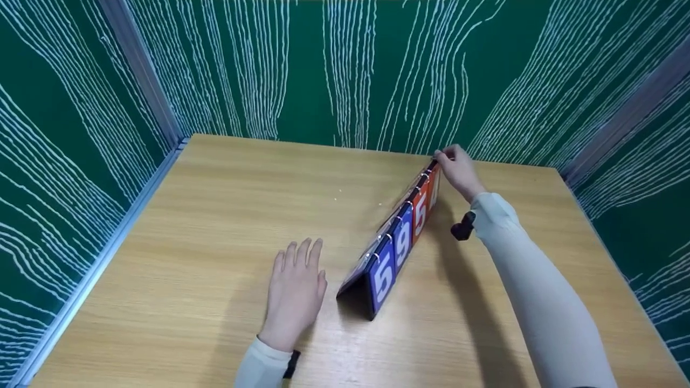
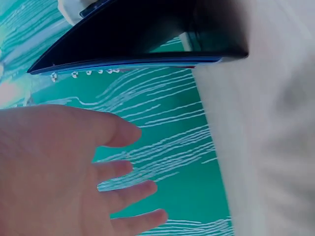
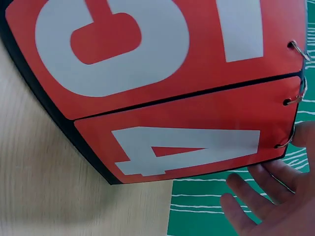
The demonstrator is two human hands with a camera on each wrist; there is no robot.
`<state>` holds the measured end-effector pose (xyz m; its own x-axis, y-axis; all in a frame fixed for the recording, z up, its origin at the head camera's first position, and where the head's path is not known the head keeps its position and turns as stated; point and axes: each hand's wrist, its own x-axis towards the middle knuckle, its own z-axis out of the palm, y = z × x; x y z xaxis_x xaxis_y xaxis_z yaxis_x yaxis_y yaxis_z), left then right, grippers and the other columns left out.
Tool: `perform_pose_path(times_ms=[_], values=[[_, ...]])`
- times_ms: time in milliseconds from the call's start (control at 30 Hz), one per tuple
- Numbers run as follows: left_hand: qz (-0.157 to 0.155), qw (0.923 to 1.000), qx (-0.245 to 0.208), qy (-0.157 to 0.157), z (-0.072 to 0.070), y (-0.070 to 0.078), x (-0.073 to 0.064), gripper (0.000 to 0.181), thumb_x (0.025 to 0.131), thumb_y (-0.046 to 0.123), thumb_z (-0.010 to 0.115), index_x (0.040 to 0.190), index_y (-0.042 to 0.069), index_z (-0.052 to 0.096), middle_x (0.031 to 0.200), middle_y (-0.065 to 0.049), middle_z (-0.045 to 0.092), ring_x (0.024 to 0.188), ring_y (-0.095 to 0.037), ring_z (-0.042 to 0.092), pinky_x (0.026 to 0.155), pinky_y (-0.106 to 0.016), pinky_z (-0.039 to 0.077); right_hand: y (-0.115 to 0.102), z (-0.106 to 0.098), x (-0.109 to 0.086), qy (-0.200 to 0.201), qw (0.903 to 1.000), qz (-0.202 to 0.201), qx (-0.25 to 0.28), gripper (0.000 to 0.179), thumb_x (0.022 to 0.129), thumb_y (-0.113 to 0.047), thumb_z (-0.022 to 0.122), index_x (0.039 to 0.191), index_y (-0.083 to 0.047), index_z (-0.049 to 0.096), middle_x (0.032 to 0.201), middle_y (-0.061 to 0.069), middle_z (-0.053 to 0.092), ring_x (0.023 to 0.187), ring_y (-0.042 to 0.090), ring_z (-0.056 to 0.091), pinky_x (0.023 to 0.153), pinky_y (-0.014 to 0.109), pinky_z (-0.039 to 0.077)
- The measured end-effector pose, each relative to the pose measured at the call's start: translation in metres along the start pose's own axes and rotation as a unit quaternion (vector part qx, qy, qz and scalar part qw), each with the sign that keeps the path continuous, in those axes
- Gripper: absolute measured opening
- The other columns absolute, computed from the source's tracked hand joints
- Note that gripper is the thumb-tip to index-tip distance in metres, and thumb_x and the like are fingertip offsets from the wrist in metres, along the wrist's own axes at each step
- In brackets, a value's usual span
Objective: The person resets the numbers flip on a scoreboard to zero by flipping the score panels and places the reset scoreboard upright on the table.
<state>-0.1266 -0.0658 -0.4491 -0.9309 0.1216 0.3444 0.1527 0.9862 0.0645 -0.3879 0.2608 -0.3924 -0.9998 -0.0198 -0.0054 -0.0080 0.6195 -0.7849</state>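
A tent-shaped flip scoreboard (image 1: 403, 237) stands on the table, running from the near middle to the far right. Its visible side shows blue cards with 5 and 9, then red cards with 5 and 4, hung on metal rings along the top ridge. At the far end, my right hand (image 1: 458, 170) pinches the top corner between thumb and fingers; in the right wrist view, the fingers (image 3: 261, 196) are beside the red 4 card (image 3: 197, 142). My left hand (image 1: 294, 291) is left of the scoreboard's near end, fingers extended and apart from it, holding nothing.
The wooden table (image 1: 215, 215) is bounded at the back and sides by green panels (image 1: 302, 70) with white wavy lines. Metal posts (image 1: 143, 70) stand at the corners, and a metal rail runs along the left edge. Tiny light specks lie mid-table.
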Motion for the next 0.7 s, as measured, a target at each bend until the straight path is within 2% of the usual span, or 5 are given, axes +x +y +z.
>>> perform_pose_path(times_ms=[200,300,367,533,700], values=[[0.034,0.9992,-0.023,-0.004,-0.018,-0.005,0.02,0.044,0.101,0.032,0.057,0.139,0.01,0.058,0.131,-0.008,0.068,0.119,-0.029,0.064,0.098,-0.042,0.051,-0.001,-0.006,0.001,0.001,1.0,-0.007,-0.006,0.052,0.108,-0.045,0.041,0.137,-0.002,0.045,0.137,0.02,0.05,0.125,0.03,0.049,0.105,0.045,0.043],[0.049,0.9947,-0.085,-0.031,-0.019,-0.007,0.033,0.036,0.103,0.03,0.054,0.132,0.01,0.063,0.12,-0.008,0.073,0.108,-0.029,0.069,0.089,-0.043,0.055,-0.001,-0.006,0.001,-0.002,1.0,0.003,-0.006,0.05,0.108,-0.044,0.042,0.137,-0.003,0.045,0.135,0.018,0.05,0.123,0.029,0.049,0.102,0.042,0.043],[0.052,0.9871,-0.137,-0.065,-0.014,-0.008,0.043,0.033,0.104,0.028,0.052,0.129,0.01,0.064,0.114,-0.008,0.075,0.102,-0.03,0.072,0.087,-0.045,0.057,0.0,-0.004,0.002,-0.001,1.0,0.008,-0.002,0.05,0.107,-0.044,0.043,0.137,-0.004,0.045,0.134,0.016,0.05,0.122,0.028,0.049,0.101,0.041,0.043],[0.059,0.9536,-0.238,-0.174,0.015,-0.009,0.068,0.035,0.107,0.027,0.045,0.132,0.01,0.062,0.122,-0.008,0.074,0.108,-0.028,0.071,0.096,-0.046,0.057,0.004,-0.001,0.001,0.007,1.0,0.003,-0.003,0.048,0.107,-0.043,0.043,0.135,-0.004,0.045,0.131,0.015,0.051,0.119,0.026,0.049,0.098,0.038,0.043],[0.083,0.9074,-0.318,-0.262,0.037,-0.013,0.089,0.039,0.109,0.026,0.04,0.138,0.006,0.058,0.134,-0.013,0.068,0.125,-0.031,0.064,0.111,-0.048,0.048,0.001,-0.002,0.004,0.007,0.9999,-0.004,-0.015,0.048,0.107,-0.041,0.043,0.134,-0.001,0.045,0.129,0.017,0.052,0.116,0.026,0.05,0.095,0.037,0.043]])
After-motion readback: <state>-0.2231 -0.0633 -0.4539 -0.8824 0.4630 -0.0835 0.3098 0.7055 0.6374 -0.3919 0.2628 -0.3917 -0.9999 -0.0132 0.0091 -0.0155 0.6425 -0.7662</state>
